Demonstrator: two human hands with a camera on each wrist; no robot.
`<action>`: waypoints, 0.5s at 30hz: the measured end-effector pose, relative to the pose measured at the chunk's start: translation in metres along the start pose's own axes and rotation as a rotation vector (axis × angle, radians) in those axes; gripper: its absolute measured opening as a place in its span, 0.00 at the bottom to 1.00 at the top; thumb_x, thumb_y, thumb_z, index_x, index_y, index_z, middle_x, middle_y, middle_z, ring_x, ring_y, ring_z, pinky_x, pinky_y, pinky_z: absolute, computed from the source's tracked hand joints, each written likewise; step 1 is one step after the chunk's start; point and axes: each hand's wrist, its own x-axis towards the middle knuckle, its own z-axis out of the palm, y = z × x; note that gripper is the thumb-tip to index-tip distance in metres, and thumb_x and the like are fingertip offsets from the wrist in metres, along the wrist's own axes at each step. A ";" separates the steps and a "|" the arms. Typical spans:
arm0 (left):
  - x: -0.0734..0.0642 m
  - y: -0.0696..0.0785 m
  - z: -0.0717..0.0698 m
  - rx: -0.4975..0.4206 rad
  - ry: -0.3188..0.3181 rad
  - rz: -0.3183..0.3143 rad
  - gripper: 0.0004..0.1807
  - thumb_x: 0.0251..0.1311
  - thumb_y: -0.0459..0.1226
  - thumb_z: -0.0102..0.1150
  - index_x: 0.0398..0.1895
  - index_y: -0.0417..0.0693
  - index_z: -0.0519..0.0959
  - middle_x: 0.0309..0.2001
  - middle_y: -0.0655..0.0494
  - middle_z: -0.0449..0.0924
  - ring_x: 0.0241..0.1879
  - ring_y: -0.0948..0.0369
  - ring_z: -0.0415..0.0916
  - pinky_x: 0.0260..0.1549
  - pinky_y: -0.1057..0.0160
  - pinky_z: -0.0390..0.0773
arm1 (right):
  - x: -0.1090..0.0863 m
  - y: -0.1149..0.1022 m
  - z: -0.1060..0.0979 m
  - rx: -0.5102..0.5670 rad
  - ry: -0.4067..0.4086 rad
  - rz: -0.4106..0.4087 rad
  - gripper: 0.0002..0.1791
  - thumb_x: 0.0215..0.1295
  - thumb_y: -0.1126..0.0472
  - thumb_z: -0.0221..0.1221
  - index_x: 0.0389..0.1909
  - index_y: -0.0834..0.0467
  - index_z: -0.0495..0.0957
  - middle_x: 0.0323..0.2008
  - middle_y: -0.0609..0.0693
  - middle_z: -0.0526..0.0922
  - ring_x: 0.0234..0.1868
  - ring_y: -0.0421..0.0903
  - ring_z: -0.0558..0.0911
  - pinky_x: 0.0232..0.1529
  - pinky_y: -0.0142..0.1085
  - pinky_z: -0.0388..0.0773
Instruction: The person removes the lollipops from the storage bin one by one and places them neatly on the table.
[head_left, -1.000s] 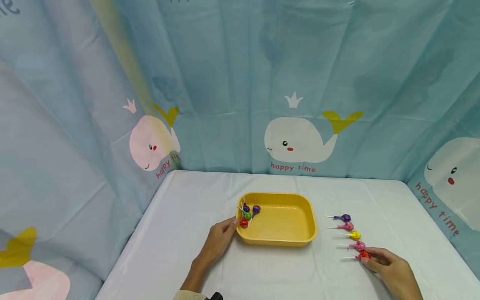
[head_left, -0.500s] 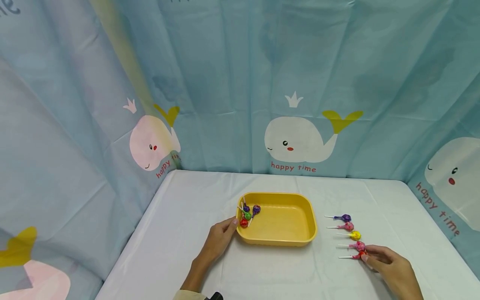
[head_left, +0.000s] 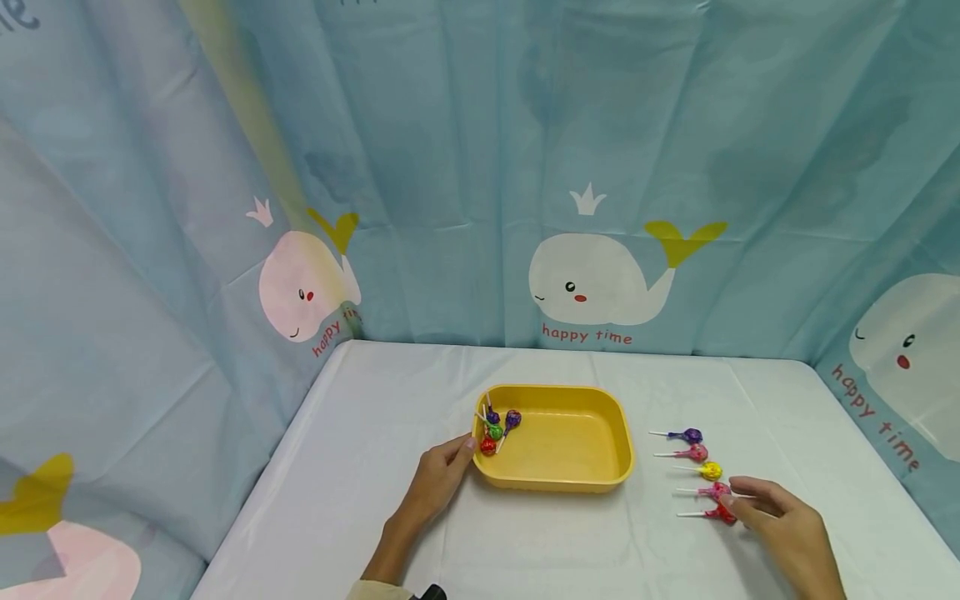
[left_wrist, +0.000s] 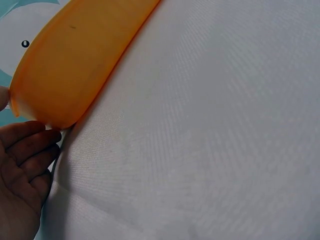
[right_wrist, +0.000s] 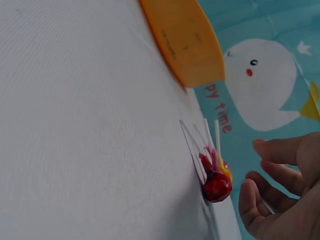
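My left hand (head_left: 438,475) grips the left end of a yellow tray (head_left: 564,442), thumb at the rim and fingers against the outer wall (left_wrist: 60,95). Several lollipops lie in the tray's left end, among them a green one (head_left: 494,432) and a red one (head_left: 488,447). To the right of the tray, my right hand (head_left: 783,521) hovers with loosely bent, parted fingers and nothing in them. Just beside its fingertips lies a red lollipop (right_wrist: 217,187), nearest in a column. Beyond it lie a pink (head_left: 718,491), a yellow (head_left: 710,471), another pink (head_left: 697,452) and a purple lollipop (head_left: 692,436), sticks pointing left.
A white-covered table (head_left: 600,550) carries everything. Blue curtains (head_left: 465,167) printed with whales hang behind it and along both sides. A strip of table separates the tray from the lollipop column.
The red lollipop shifted slightly left, in line with the others, and my right hand has let go of it, fingers spreading and lifting a little. The left hand and tray stayed still.
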 end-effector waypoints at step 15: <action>0.000 0.001 0.000 -0.005 0.001 -0.006 0.30 0.81 0.56 0.49 0.70 0.44 0.79 0.68 0.50 0.81 0.73 0.47 0.73 0.73 0.43 0.72 | -0.015 -0.032 0.019 0.134 0.010 -0.122 0.36 0.66 0.43 0.73 0.69 0.58 0.78 0.47 0.40 0.90 0.39 0.27 0.83 0.37 0.26 0.84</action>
